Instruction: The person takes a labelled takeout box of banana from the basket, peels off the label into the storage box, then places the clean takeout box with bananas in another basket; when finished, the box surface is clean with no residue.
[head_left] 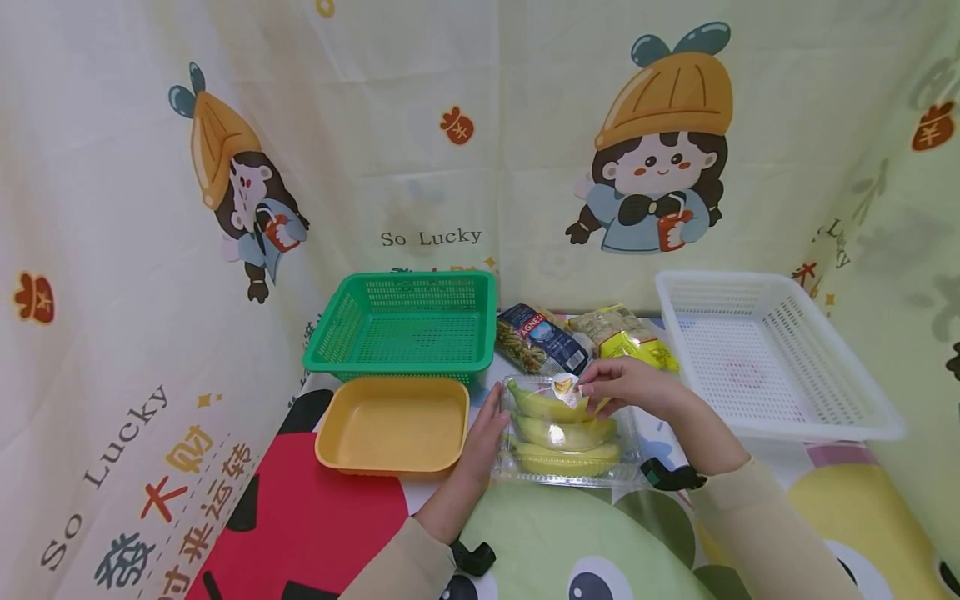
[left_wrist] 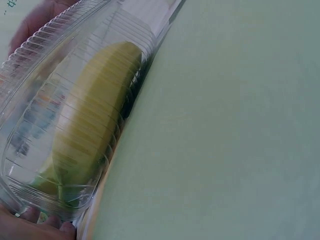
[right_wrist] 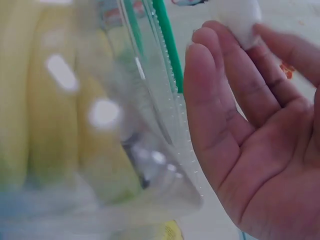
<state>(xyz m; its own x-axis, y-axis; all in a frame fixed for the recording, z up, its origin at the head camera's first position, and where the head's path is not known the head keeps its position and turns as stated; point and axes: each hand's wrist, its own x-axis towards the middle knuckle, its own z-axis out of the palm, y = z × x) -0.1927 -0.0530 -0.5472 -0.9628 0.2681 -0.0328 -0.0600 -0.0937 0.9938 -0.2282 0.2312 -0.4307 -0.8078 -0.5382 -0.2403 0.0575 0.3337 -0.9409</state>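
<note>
A clear plastic clamshell box point(head_left: 567, 454) holding three yellow bananas point(head_left: 564, 433) lies on the table in front of me. My left hand point(head_left: 489, 423) rests flat against the box's left side with straight fingers; its fingertips point(left_wrist: 37, 221) show under the box's rim point(left_wrist: 30, 40). My right hand point(head_left: 603, 386) is over the far edge of the box and pinches a white label point(head_left: 566, 388) at the lid. In the right wrist view the white label point(right_wrist: 239, 17) sits between the fingertips, beside the blurred box point(right_wrist: 100, 130).
Behind the box lie a dark pasta bag point(head_left: 542, 337) and a yellow snack bag point(head_left: 628, 335). A green basket point(head_left: 337, 333) stands at the back left, a yellow tray point(head_left: 333, 450) in front of it, a white basket point(head_left: 847, 392) at the right. Printed cloth walls surround the table.
</note>
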